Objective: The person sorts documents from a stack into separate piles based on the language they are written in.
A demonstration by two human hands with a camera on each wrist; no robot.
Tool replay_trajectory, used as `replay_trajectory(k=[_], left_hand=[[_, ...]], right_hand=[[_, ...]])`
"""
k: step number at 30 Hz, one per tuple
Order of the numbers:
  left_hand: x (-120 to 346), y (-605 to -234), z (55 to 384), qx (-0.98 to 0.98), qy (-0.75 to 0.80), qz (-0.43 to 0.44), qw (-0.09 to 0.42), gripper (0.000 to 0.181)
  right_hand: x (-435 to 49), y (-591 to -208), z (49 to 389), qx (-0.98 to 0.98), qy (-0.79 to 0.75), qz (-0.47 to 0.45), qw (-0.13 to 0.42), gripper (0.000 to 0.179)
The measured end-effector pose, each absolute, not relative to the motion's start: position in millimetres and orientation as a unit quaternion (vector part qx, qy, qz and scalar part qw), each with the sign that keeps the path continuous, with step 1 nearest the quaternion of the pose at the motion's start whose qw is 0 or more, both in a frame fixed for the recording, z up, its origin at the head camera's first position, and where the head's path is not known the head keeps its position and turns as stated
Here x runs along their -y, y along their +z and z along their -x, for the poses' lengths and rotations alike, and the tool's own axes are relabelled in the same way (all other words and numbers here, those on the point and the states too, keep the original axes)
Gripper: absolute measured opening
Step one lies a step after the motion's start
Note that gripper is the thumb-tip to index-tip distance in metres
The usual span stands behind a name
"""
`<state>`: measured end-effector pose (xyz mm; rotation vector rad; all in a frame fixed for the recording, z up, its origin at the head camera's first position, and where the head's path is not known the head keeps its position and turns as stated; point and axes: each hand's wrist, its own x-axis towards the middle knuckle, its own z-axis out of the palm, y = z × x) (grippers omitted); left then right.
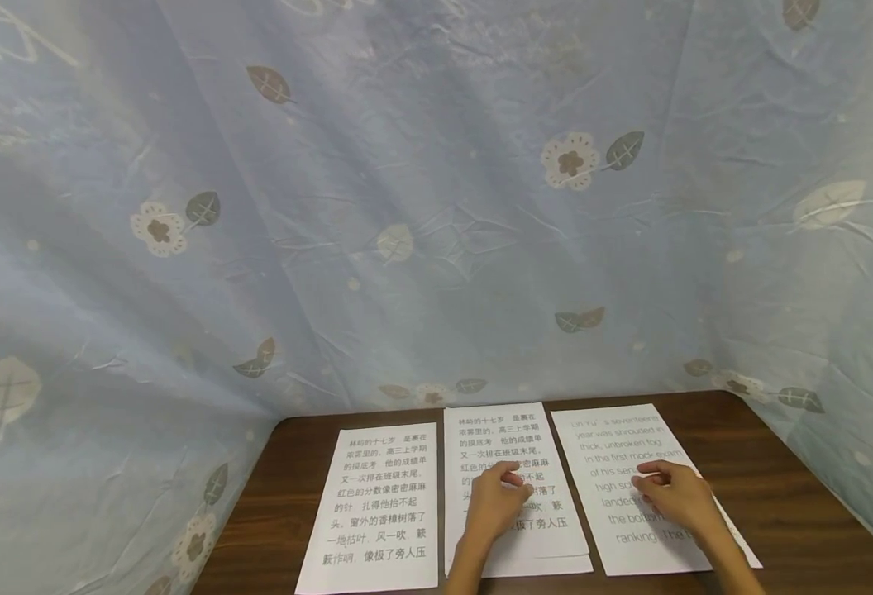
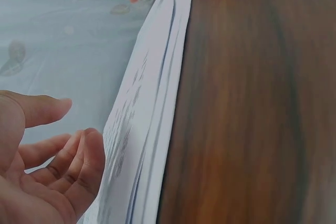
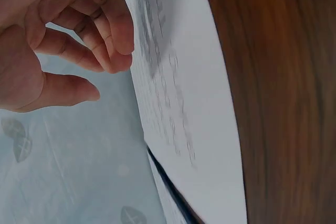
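Observation:
Three white printed papers lie side by side. My left hand (image 1: 498, 500) hovers over the middle paper stack (image 1: 499, 430), which bears large Chinese characters. In the left wrist view that hand's thumb and loosely bent fingers stand apart, holding nothing. Over the right paper (image 1: 608, 463), printed in English, is my right hand (image 1: 678, 494). The right wrist view shows a gap between its thumb and curved fingers, with nothing in it. Each hand covers some of the text below it. The left paper (image 1: 380, 508), also in Chinese characters, has no hand on it.
All the papers lie on a dark brown wooden table (image 1: 801, 496). A pale blue curtain (image 1: 451, 264) with flower and leaf prints hangs behind the table and along its sides. Under the middle stack's top sheet, lower sheets stick out slightly at the near edge.

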<state>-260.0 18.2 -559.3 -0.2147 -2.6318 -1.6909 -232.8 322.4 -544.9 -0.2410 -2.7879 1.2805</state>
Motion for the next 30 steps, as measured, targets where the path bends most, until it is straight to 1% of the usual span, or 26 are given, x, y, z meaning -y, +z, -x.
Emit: replay_trajectory(k=[3,8,17,22,30], left_hand=[[-5.7,-557.4,262.3,0.838,-0.542,0.067,0.003,0.046],[16.0,-556.4,265.9,0.848,-0.526,0.063,0.017,0.045],[53.1,-556.9,268.7,0.856,-0.514,0.049,0.029,0.047],[71.4,-556.6,270.9,0.857,-0.512,0.047,0.032,0.048],[92.8,-554.9,272.5,0.864,-0.501,0.02,0.042,0.048]], right_hand=[[-310.6,-544.1,236.6,0.903,0.423,0.071,0.033,0.041],[-291.5,-544.6,240.4,0.892,0.446,0.065,0.029,0.039],[-261.5,-551.0,241.0,0.882,0.466,0.071,0.015,0.036],[-248.8,-551.0,241.5,0.881,0.468,0.07,0.017,0.035],[-232.3,-553.1,245.1,0.886,0.457,0.07,0.017,0.036]])
